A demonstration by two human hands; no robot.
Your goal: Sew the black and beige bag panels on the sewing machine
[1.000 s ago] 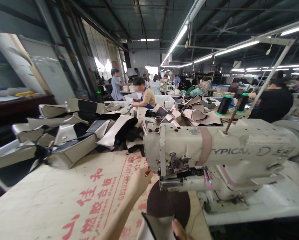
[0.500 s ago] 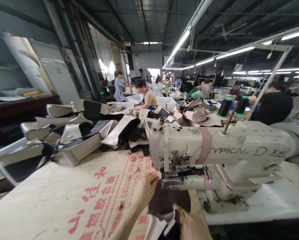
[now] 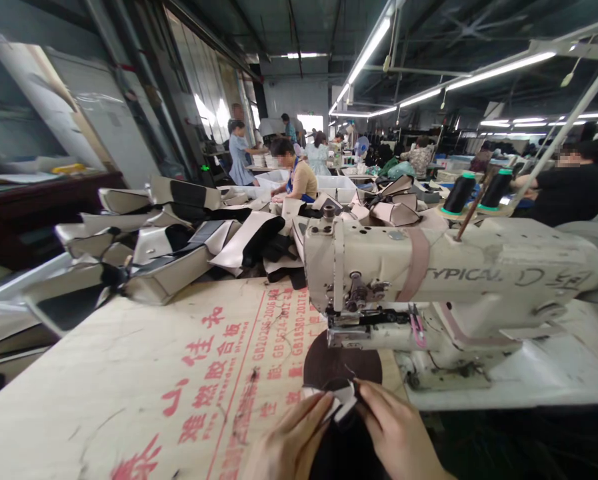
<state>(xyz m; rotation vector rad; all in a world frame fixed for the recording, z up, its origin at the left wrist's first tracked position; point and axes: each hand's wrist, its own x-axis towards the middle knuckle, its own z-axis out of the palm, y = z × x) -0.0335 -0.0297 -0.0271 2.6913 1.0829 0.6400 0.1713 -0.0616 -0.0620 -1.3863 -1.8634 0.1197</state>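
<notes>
My left hand (image 3: 299, 430) is closed on the pale edge of a black and beige sewn piece (image 3: 346, 443), low in the view. On the other side of it, my right hand (image 3: 396, 427) pinches its dark edge, the fingertips close to those of the left. Just beyond the fingers a dark brown rounded panel (image 3: 343, 360) lies on the plywood; whether it joins the held piece I cannot tell. A loose thread shows near the right fingertips. The head of the sewing machine (image 3: 369, 257) stands right behind the panel, its cylinder arm over the panel's far edge.
A printed plywood board (image 3: 173, 353) covers the left of the table. Beige and black sewn pieces (image 3: 173, 267) are heaped along its far side. Two black thread cones (image 3: 459, 195) stand behind the machine. Farther off, a person in a tan top (image 3: 301, 177) bends over white bins.
My left hand has come back from near the needle area and closed on the piece beside my right hand. The beige edges are drawn together between the fingers. The view has shifted slightly.
</notes>
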